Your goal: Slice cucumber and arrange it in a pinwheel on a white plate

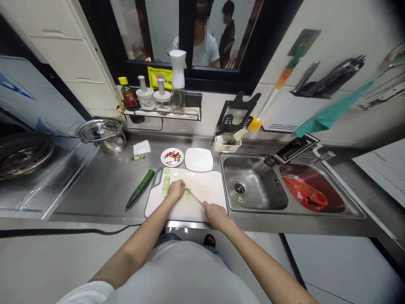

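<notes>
My right hand (216, 214) grips a knife (196, 199) by its handle, its thin blade pointing left over the white cutting board (205, 181). Beside the blade tip, my left hand (176, 190) has its fingers drawn together; whether they pinch anything is too small to tell. A cucumber slice (187, 191) lies right at the blade, close to those fingertips. Several cucumber slices (166, 185) form a column along the board's left side. Left of the board, a dark green cucumber (139, 189) rests slanted on the steel counter.
Behind the board stand a plate of chopped red pieces (172, 157) and a white square plate (199, 159). A sink (255, 181) adjoins on the right, with a red plastic bag (305, 195) in its second basin. A lidded pot (103, 134) and a white paper (141, 147) are at left.
</notes>
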Available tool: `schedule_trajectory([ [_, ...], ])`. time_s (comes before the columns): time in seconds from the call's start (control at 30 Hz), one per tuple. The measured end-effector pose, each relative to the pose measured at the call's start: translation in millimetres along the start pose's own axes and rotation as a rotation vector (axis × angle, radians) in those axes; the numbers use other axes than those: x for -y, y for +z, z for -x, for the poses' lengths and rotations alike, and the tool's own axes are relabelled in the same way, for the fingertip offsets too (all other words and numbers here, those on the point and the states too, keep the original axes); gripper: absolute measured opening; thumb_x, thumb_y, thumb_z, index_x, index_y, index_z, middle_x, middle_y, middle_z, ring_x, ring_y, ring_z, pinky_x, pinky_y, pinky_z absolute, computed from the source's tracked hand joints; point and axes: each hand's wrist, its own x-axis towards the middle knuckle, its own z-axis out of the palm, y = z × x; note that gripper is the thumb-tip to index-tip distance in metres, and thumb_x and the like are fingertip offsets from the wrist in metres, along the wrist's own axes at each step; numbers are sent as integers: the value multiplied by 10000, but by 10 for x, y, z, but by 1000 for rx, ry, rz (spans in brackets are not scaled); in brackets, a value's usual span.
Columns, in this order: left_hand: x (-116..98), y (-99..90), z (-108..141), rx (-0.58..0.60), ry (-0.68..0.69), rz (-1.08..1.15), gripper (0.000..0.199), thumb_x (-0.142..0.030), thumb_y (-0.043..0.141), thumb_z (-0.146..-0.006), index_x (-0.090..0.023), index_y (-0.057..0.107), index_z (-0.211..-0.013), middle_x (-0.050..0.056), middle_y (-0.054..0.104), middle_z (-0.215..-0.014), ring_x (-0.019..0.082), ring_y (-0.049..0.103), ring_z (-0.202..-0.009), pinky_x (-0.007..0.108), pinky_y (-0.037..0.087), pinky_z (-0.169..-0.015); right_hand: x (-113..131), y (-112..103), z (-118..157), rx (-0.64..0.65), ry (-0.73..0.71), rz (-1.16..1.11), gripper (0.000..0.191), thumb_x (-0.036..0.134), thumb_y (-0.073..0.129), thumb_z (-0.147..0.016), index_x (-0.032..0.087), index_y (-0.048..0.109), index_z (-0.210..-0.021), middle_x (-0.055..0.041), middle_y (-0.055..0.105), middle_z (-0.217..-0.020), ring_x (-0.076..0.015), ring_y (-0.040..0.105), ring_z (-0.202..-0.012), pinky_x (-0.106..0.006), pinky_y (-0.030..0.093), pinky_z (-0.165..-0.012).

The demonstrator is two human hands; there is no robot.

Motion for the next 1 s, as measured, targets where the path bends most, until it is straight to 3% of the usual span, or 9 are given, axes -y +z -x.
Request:
schedule_trajectory([
  [0.3,-26,-23,46,0,18,-23,123,-174,584,-799,-201,677,-875,50,710,-938,177,622,-858,254,430,-749,-23,49,101,17,23,-60,358,117,351,-905,155,506,-1226,-171,678,-1020,-248,658,-969,-305,444,-724],
  [0.63,11,77,289,-74,194,-74,251,-186,497,-872,-165,669,-1054,104,648,-1050,220,564,-1050,308,409,-916,-73,138,243,54,66,-105,311,141,328,-934,166,511,-1183,-159,676,-1044,-243,652,-961,-290,410,-695],
  [1.0,-65,53,339,-86,160,-20,151,-127,543,-811,-172,645,-912,71,636,-952,198,566,-953,286,411,-830,-53,110,339,30,128,-199,251,206,332,-974,183,540,-1112,-115,683,-1028,-212,646,-929,-261,354,-651],
])
